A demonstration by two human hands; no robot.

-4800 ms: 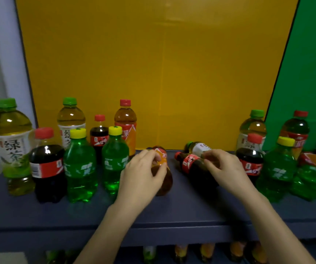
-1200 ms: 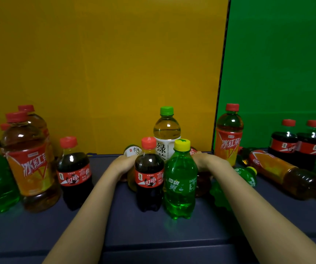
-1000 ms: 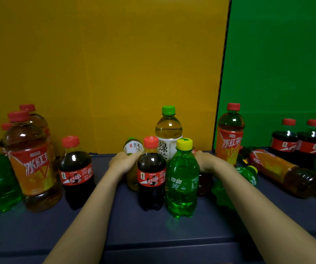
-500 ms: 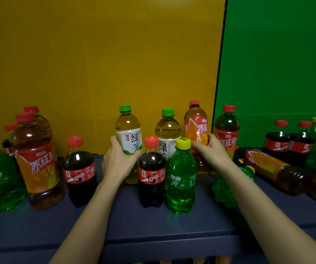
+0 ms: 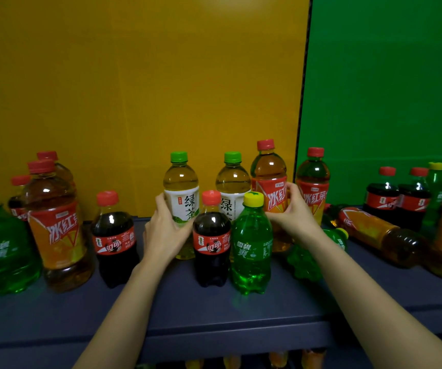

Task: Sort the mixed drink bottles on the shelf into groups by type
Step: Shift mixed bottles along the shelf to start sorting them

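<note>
While sorting by type, left hand [image 5: 163,233] is gripping green tea bottle [image 5: 181,182] beside second green tea bottle [image 5: 232,182]; right hand [image 5: 295,217] is clasping iced tea bottle [image 5: 267,169], likely pairing it with matching iced tea neighbour [image 5: 312,177].

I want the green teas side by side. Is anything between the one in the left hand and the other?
Nothing visible. The green tea in the left hand and the other green tea share the back row; the cola bottle stands in front of their gap.

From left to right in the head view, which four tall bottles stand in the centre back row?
First green tea bottle, in left hand → second green tea bottle → first iced tea bottle, in right hand → second iced tea bottle.
</note>
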